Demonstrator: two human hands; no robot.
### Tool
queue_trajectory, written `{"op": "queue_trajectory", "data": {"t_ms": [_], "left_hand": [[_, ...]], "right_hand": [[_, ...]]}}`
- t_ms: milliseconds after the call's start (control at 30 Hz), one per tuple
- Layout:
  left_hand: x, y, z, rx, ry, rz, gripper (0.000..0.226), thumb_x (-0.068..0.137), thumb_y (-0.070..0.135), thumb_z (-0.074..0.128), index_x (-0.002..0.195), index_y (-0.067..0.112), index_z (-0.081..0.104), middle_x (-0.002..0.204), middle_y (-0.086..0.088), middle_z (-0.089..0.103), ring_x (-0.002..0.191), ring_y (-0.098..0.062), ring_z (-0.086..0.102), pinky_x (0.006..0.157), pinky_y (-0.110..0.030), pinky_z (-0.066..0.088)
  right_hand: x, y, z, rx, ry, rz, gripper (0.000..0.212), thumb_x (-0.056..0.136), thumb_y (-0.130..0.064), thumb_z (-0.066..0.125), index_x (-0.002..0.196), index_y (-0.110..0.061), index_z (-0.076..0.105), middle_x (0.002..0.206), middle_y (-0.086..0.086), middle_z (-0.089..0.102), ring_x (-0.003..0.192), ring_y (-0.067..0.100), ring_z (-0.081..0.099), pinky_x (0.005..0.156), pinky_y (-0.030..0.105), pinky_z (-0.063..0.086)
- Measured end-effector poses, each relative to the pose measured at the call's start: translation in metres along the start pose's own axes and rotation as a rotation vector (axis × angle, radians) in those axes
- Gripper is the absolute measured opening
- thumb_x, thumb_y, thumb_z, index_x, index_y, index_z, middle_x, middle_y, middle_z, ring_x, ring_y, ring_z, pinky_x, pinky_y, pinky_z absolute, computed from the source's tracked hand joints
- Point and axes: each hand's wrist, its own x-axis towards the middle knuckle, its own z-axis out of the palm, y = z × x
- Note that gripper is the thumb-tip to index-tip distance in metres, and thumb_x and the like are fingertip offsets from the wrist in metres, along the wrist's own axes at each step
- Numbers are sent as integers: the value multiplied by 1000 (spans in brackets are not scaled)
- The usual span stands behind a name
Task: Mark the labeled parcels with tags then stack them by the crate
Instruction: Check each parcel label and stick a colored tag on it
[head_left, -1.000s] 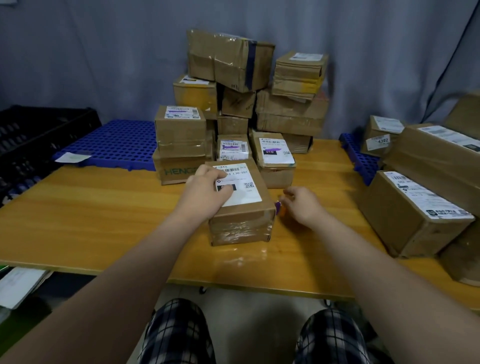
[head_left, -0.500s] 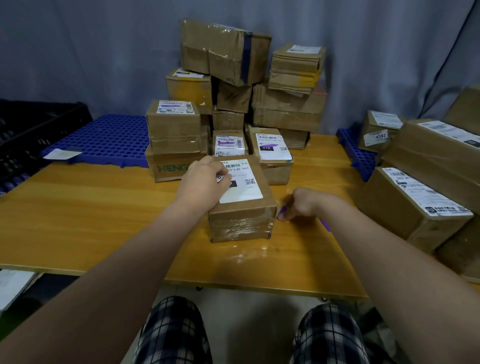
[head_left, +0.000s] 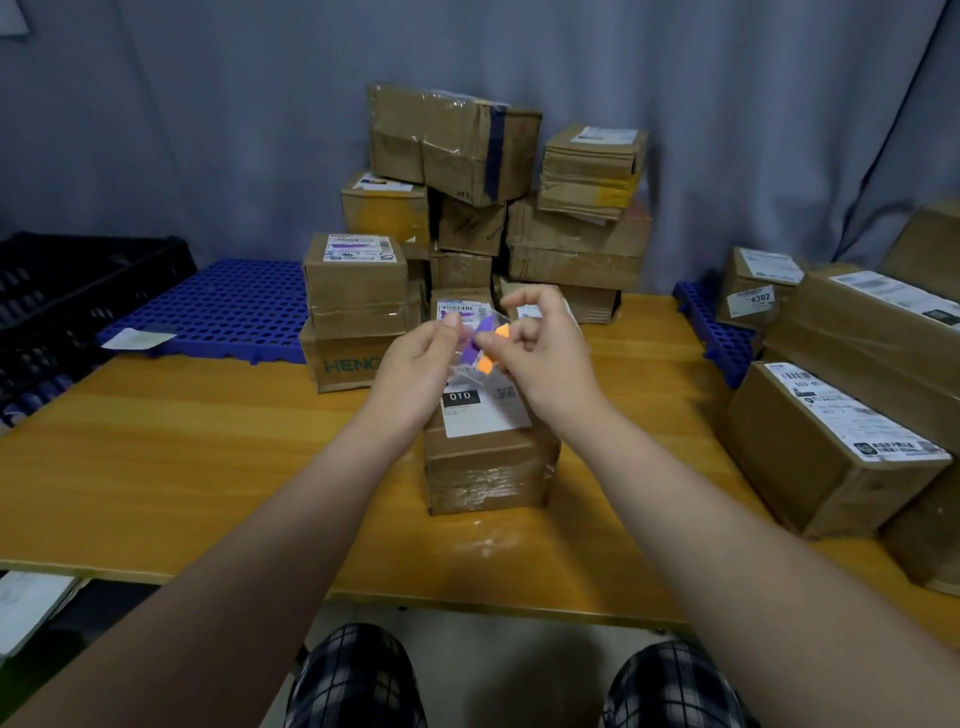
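Both hands up over the bench (head_left: 156, 447), working a clear tag sheet (head_left: 467, 371) between them.

- Left grip (head_left: 415, 369): thumb and forefinger pinch the sheet's upper left edge.
- Right grip (head_left: 550, 358): thumb and forefinger pinch right at the purple tag (head_left: 484, 338), other fingers curled. Can't tell if it has the tag itself or just the film.
- Orange tags (head_left: 488, 364) sit on the same sheet, just beside the purple one.
- The sheet is held in the air above the parcel (head_left: 488, 467), not touching it.
- That parcel stands on the bench straight ahead. Its white label (head_left: 480, 415) faces up and reads "010".
- Behind it is a stacked pile of parcels (head_left: 457, 140). The nearer ones already show purple marks on their labels.
- More labelled parcels (head_left: 831, 447) are along the right edge.
- Black crate (head_left: 78, 280) is far left, with a blue pallet (head_left: 223, 306) next to it.
- Grey curtain (head_left: 208, 104) is at the back.
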Motion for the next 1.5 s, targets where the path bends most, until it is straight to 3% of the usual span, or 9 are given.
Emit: {"op": "queue_trajectory", "data": {"t_ms": [133, 233, 300, 433, 567, 767, 1233, 1400, 1500], "left_hand": [[-2, -1, 2, -267, -25, -106, 21, 99, 22, 49, 92, 14, 68, 83, -9, 66, 73, -16, 62, 71, -24, 56], [-1, -9, 4, -410, -2, -170, 18, 97, 16, 53, 86, 12, 67, 80, -5, 68, 76, -16, 65, 75, -27, 58], [-2, -11, 4, -443, 0, -176, 16, 96, 14, 54, 90, 8, 67, 87, -11, 69, 81, -19, 67, 75, -27, 58], [-2, -10, 3, -568, 55, -251, 16, 96, 13, 53, 95, 2, 65, 91, -12, 70, 85, -17, 70, 70, -22, 57], [0, -12, 2, -522, 52, -302, 17, 96, 16, 55, 89, 6, 66, 82, -7, 66, 90, -20, 64, 84, -27, 54], [-6, -9, 1, -564, 75, -297, 14, 96, 10, 52, 94, 8, 66, 80, -2, 68, 72, -5, 65, 62, -13, 52], [-5, -13, 0, -643, 92, -287, 14, 95, 4, 52, 88, 5, 64, 87, -9, 67, 75, -11, 64, 60, -13, 52], [-4, -14, -2, -719, 111, -314, 15, 96, 3, 50, 89, 5, 64, 83, -7, 68, 74, -11, 66, 63, -16, 55], [-3, -14, -2, -746, 117, -329, 15, 96, 4, 50, 90, 5, 64, 78, -6, 68, 67, -8, 67, 60, -16, 54]], "right_hand": [[0, 9, 15, -50, 33, -34, 25, 88, -14, 67, 96, -28, 48, 68, 2, 48, 57, 9, 46, 51, 18, 39], [2, 17, 17, -54, 48, -56, 20, 90, -11, 63, 98, -28, 56, 73, -1, 50, 66, 17, 53, 61, 32, 46], [1, 19, 17, -92, 24, -73, 21, 92, -10, 60, 109, -22, 63, 79, -7, 54, 72, 14, 56, 67, 28, 49], [-2, 19, 19, -310, -59, -197, 35, 93, -10, 58, 128, -13, 60, 107, -4, 57, 99, 12, 54, 87, 15, 43], [-1, 19, 24, -471, -100, -139, 37, 96, -20, 55, 134, -20, 55, 145, 6, 43, 135, 22, 35, 111, 33, 31], [-3, 16, 24, -615, -115, -129, 37, 98, -28, 51, 135, -26, 53, 151, 3, 37, 138, 25, 31, 108, 35, 31], [-7, 14, 24, -633, -45, -191, 33, 92, -25, 60, 125, -17, 62, 140, 3, 51, 127, 23, 43, 102, 24, 29], [-11, 18, 27, -682, 24, -376, 23, 85, -13, 67, 107, -10, 73, 124, 14, 63, 107, 37, 57, 84, 46, 52], [-12, 20, 28, -701, 67, -444, 19, 83, -10, 68, 101, -7, 73, 123, 16, 63, 105, 38, 57, 77, 46, 54]]}}
